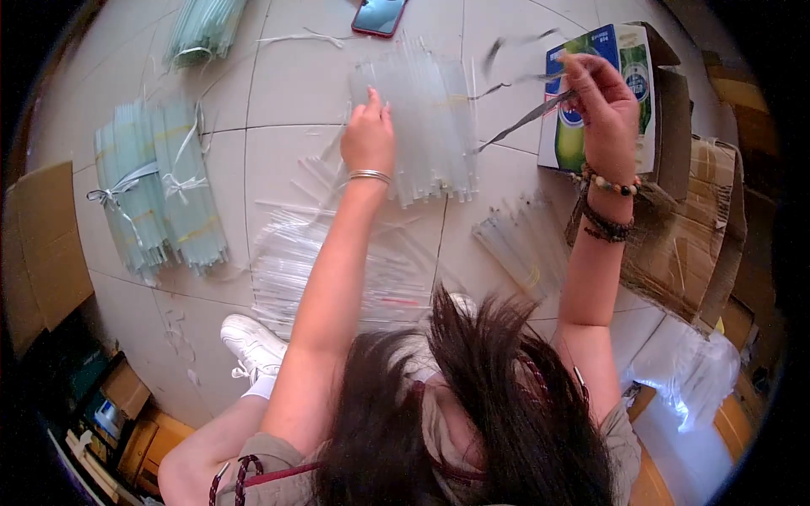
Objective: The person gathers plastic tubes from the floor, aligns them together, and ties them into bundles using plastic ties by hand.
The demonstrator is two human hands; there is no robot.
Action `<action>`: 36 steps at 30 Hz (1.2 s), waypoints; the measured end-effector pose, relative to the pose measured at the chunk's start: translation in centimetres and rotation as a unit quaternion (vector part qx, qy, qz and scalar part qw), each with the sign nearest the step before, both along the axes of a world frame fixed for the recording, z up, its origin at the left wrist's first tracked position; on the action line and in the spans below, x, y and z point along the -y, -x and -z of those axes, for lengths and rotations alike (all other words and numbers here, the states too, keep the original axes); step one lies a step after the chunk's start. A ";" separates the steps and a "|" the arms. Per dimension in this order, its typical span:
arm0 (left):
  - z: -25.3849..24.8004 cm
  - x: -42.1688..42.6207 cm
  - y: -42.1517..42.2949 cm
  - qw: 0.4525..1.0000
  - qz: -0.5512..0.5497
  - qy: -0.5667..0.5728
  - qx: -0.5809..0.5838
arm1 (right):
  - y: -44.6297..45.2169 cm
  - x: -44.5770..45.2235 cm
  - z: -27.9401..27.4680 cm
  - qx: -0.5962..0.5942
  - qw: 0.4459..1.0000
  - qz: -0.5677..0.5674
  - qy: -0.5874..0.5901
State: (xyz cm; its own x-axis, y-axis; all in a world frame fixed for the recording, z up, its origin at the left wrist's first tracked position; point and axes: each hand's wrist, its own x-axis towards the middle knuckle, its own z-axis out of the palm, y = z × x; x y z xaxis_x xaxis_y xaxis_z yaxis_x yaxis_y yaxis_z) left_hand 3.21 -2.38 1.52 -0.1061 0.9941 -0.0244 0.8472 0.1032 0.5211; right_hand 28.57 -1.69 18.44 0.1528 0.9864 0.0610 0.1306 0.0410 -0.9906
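Note:
A wide bundle of clear plastic tubes [426, 126] lies on the tiled floor in front of me. My left hand [369, 139] rests on its left edge, fingers stretched out over the tubes and not wrapped round them. To the right, my right hand [603, 105] is raised and closed in a pinch on a thin grey strip [527, 121]. The strip slants down to the bundle's right edge, and part of it may pass under the tubes, which I cannot see. Other dark strip ends near the fingers are blurred.
Loose clear tubes [337, 266] lie nearer me, with a smaller tube bundle [523, 240] to their right. Tied bundles [156, 185] lie at left, another bundle [202, 34] behind. A phone [378, 15] is at the top; a printed carton [582, 139] stands at right.

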 end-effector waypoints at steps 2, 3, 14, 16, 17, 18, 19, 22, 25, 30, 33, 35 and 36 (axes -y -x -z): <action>-0.3 -0.1 0.2 1.000 0.007 0.013 -0.022 | 0.3 0.3 -1.3 -0.082 0.996 -0.007 -0.040; -0.5 -0.1 0.2 0.999 0.009 0.018 -0.028 | 0.2 0.4 -1.6 -0.036 0.999 -0.008 -0.039; 1.3 1.2 0.3 0.987 -0.023 -0.130 0.092 | 6.3 -1.1 -2.6 0.295 0.914 -0.174 -0.218; 0.9 2.1 -0.6 0.979 -0.049 -0.137 0.140 | 9.2 -1.7 -0.6 0.236 0.925 -0.214 -0.209; 1.0 2.2 -1.1 0.979 -0.064 -0.127 0.145 | 10.9 -2.2 0.8 0.175 0.939 -0.237 -0.181; 1.2 2.3 -1.7 0.978 -0.079 -0.117 0.151 | 12.8 -2.6 2.2 0.113 0.947 -0.259 -0.150; 1.4 2.4 -2.0 0.977 -0.094 -0.107 0.158 | 14.6 -3.1 3.6 0.061 0.950 -0.288 -0.102; 1.9 3.5 -2.0 0.963 -0.078 -0.158 0.205 | 19.2 -5.6 9.9 0.056 0.931 -0.360 0.029; 0.7 2.5 -2.8 0.858 -0.206 -0.136 0.451 | 21.7 -7.9 15.1 0.167 0.906 -0.382 0.079; 1.2 3.8 -1.5 0.945 -0.149 -0.103 0.273 | 21.3 -9.8 19.4 0.054 0.911 -0.372 0.170; -1.0 5.7 1.5 0.920 -0.210 -0.146 0.296 | 21.3 -9.5 18.9 -0.002 0.904 -0.388 0.180; -1.1 6.8 4.2 0.949 -0.209 -0.136 0.195 | 21.4 -9.4 19.2 -0.069 0.907 -0.361 0.205; -0.6 7.3 5.5 0.972 -0.183 -0.106 0.103 | 21.3 -9.3 19.4 -0.103 0.907 -0.346 0.218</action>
